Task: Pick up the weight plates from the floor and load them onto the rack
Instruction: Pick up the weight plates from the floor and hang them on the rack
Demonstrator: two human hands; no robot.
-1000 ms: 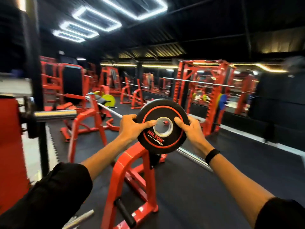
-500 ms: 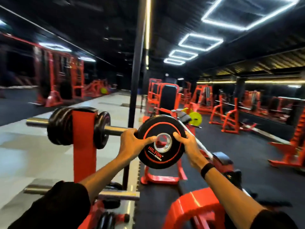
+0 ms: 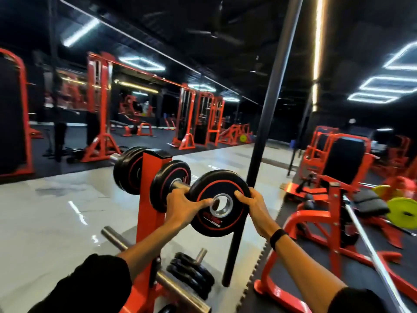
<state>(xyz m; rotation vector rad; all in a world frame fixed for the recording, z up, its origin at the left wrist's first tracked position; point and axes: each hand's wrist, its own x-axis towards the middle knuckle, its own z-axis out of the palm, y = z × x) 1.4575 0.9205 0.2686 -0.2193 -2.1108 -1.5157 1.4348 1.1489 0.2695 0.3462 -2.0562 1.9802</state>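
Held plate: black weight plate [image 3: 220, 203] with a red ring and steel-lined bore, up at chest height, face toward the camera, just off the free end of the upper peg.
Left hand [image 3: 184, 203]: clamped on the plate's left edge, thumb across the face toward the bore, fingers behind the rim.
Right hand [image 3: 253, 203]: clamped on the right edge, thumb on the face; a black wristband [image 3: 278, 238] sits on the wrist.
Rack: red upright post [image 3: 150, 195] with steel pegs sticking out on both sides.
Upper peg [image 3: 180, 184]: its bare end lies just behind the held plate; the bore looks close to the tip but not threaded on, as far as the view shows.
Already loaded, upper level: one black plate [image 3: 168, 185] on the near side against the post, two or so more [image 3: 128, 169] on the far side.
Lower level: a stack of smaller black plates [image 3: 191, 273] on a short peg near the base; two long lower pegs [image 3: 114, 238] show bare steel.
Done, by judgement: several plates racked; this one lifted and carried to the rack.
Left, by judgement: line the bore up with the peg tip, slide the plate inward to the loaded one, release.
Floor: no loose black plates visible on the grey floor [image 3: 56, 211] near the rack; whether more wait elsewhere cannot be told.
Background: a yellow-green plate [image 3: 402, 212] on a barbell at right, seemingly belonging to another station.
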